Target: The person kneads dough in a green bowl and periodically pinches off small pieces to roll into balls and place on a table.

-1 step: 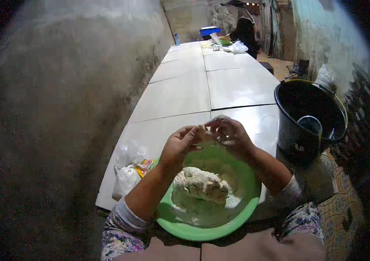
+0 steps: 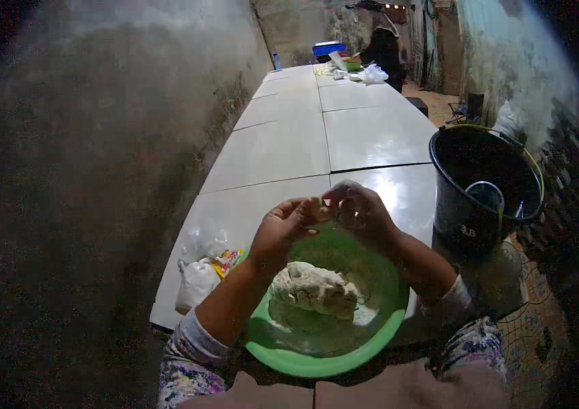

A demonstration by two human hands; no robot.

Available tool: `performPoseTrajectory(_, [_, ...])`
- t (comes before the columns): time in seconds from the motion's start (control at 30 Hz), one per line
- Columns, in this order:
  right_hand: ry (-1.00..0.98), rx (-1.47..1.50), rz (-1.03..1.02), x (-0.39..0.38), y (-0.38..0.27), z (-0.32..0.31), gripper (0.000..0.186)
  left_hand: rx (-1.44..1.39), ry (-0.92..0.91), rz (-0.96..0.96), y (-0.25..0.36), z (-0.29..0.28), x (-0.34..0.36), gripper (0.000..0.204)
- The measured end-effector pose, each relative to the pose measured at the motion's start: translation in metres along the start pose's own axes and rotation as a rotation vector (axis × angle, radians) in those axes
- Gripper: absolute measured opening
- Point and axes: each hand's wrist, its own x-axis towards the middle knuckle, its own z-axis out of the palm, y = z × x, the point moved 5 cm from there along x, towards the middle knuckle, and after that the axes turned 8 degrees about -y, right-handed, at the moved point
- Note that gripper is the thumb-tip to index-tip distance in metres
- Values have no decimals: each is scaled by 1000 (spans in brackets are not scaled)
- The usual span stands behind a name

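Fingers (image 2: 291,205), L hand (image 2: 276,230) & R hand (image 2: 372,219), curled, gap/hold unclear, w/ dough (image 2: 316,288) below in bowl (image 2: 330,365).

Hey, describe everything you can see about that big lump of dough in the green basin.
The big lump of dough is off-white and elongated, with an uneven, creased surface that looks dusted with flour. It lies on the bottom of the green basin, with pale, floury patches around it. Neither the left hand nor the right hand touches it; both are beyond it, near the basin's far side. The left forearm may hide its left end.
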Motion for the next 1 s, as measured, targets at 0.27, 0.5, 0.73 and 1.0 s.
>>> performPoseTrajectory(0.27, [-102, 86, 199, -2, -9, 3, 21, 274, 34, -54, 5, 5, 0, 37])
performPoseTrajectory(0.5, [-146, 218, 132, -2, 3, 3, 16, 320, 11, -27, -1, 5, 3, 35])
performPoseTrajectory(0.73, [-50, 235, 303, -2, 1, -3, 17, 272, -55, 11, -3, 6, 3, 30])
performPoseTrajectory(1.0, [-64, 283, 423, -2, 9, -5, 29, 269, 24, -5, 0, 8, 2, 28])
